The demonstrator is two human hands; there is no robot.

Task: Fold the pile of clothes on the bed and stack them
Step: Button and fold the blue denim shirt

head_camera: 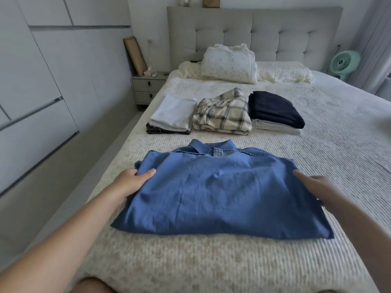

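we have the blue denim shirt (220,193) lying flat on the bed (211,267), collar pointing away from us toward the headboard, its sides already turned in so it makes a broad rectangle. our left hand (132,182) takes the shirt's left edge, thumb lying on top of the cloth and the fingers tucked underneath, so it pinches that edge. our right hand (315,188) sits at the right edge with its fingers stretched along the cloth; we cannot tell whether any of them curl under it. we hold both edges at matching height, likely so the shirt stays square for the next fold or lift.

beyond the shirt, three finished stacks sit in a row across the bed, close beside one another: a white stack (172,117) on a dark piece at the left, a plaid stack (223,114) in the middle, and a navy stack (275,109) on pale grey pieces at the right. we judge this shirt is among the last, since no loose pile shows. pillows (229,63) rest at the headboard.
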